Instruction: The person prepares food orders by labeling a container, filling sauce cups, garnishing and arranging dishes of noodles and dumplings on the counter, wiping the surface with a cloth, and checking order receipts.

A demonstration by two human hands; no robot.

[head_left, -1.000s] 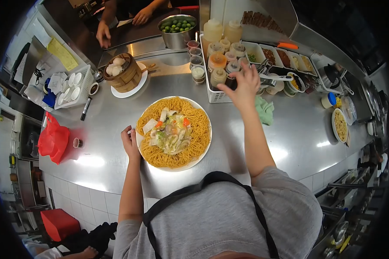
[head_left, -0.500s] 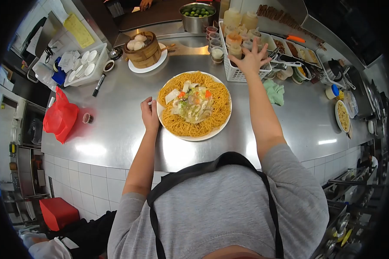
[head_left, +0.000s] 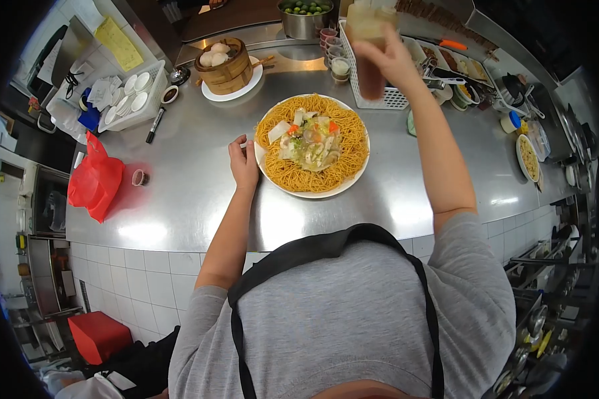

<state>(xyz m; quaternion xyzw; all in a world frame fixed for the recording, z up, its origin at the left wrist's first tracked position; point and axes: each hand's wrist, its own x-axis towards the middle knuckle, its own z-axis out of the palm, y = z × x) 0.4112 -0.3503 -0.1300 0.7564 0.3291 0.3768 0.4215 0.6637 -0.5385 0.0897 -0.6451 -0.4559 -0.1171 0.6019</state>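
Observation:
A round white plate (head_left: 313, 194) holds a ring of fried noodles (head_left: 279, 169) with a glossy vegetable topping (head_left: 311, 141) in the middle. My left hand (head_left: 243, 163) rests on the steel counter at the plate's left rim, thumb and fingers apart. Over the front of the white basket (head_left: 394, 100), my right hand (head_left: 394, 61) is closed round a dark sauce bottle (head_left: 373, 78), which is blurred by motion. Pale squeeze bottles (head_left: 368, 21) stand behind this hand, which partly hides the basket's contents.
A bamboo steamer (head_left: 225, 73) sits on a white plate at the back left. Farther left are a basket of small dishes (head_left: 156, 86), a marker (head_left: 155, 125), a small cup (head_left: 140, 177) and a red bag (head_left: 94, 183). A pot of green fruit (head_left: 304, 25) stands at the back.
My right hand has gone from spread over the basket to closed on the dark bottle, now lifted. The plate and my left hand appear slightly farther right as the view shifts.

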